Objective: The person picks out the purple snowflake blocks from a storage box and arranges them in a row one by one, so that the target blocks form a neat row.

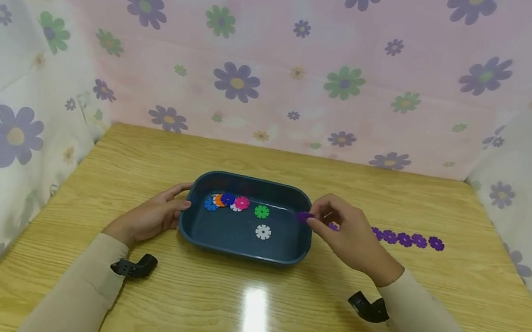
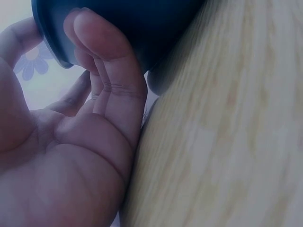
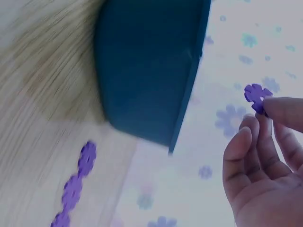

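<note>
A dark blue-green plastic tub stands on the table. At its left end my left hand grips the wall, fingers against the outside and thumb at the rim. Between thumb and fingertips my right hand pinches a purple notched snowflake disc, held above the tub's right rim. Inside the tub lie a green disc, a white disc, a pink disc and several blue, orange and white ones overlapping at the left.
To the right of the tub, a row of purple discs lies on the wooden table, partly hidden behind my right hand. Flower-patterned cloth hangs behind the table and on both sides.
</note>
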Demonstrator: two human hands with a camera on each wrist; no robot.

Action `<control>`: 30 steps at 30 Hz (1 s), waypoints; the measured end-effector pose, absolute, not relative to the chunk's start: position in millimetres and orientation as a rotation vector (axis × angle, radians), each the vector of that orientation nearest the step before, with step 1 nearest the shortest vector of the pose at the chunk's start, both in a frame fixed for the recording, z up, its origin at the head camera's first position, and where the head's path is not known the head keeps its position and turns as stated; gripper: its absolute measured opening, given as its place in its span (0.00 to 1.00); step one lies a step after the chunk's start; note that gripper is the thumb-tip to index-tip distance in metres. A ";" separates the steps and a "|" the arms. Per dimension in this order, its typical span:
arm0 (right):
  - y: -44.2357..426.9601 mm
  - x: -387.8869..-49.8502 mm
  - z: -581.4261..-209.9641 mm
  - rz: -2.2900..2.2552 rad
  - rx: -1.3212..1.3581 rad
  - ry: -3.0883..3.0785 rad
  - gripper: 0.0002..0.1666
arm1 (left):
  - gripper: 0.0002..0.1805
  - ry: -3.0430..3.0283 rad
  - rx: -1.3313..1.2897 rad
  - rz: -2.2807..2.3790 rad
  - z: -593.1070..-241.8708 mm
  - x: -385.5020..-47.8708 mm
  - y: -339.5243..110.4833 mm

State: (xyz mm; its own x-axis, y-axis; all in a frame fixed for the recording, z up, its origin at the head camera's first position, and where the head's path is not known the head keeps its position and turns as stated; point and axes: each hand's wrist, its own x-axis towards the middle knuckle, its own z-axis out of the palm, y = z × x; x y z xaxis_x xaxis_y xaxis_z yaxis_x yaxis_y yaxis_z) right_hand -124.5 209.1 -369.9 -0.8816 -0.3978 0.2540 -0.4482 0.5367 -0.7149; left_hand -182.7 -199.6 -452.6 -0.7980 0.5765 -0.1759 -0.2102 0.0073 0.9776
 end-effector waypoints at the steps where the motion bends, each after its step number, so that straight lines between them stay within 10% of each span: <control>1: 214.2 -123.4 -370.5 1.293 0.719 -2.683 0.07 | 0.35 1.743 0.373 1.844 -452.3 -183.1 -200.2; 30: 391.9 -115.0 -399.6 1.317 -0.193 -2.561 0.14 | 0.35 1.718 0.354 1.852 -448.7 -178.8 -199.9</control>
